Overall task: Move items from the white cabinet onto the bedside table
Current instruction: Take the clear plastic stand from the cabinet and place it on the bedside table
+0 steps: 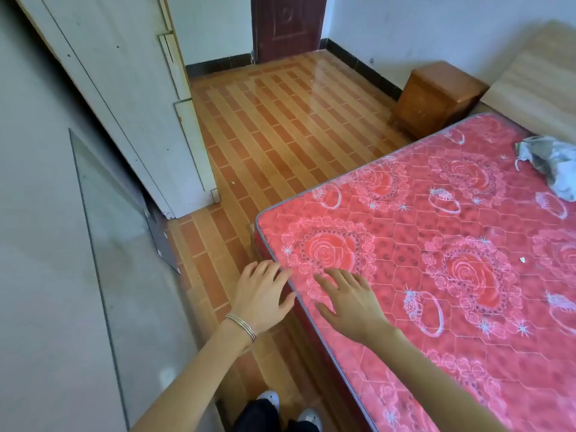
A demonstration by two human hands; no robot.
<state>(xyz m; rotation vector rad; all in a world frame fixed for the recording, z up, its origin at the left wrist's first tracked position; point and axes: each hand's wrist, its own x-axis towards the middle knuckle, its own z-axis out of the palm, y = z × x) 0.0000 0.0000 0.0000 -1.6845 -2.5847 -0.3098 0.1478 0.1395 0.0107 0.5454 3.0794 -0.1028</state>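
Observation:
The white cabinet [103,98] stands along the left wall with its doors closed, so its contents are hidden. The brown wooden bedside table [436,98] stands at the far right, against the wall beside the bed's headboard, and its top is bare. My left hand [261,294], a silver bangle on its wrist, hovers open over the floor by the mattress corner. My right hand [349,304] is open too, fingers spread over the near corner of the red mattress. Neither hand holds anything.
A red rose-patterned mattress [436,260] fills the right side, with a crumpled grey cloth [548,163] near its head. Orange tiled floor [280,120] runs between cabinet and bed to a dark red door [288,26]. A glass pane [124,260] leans at the left.

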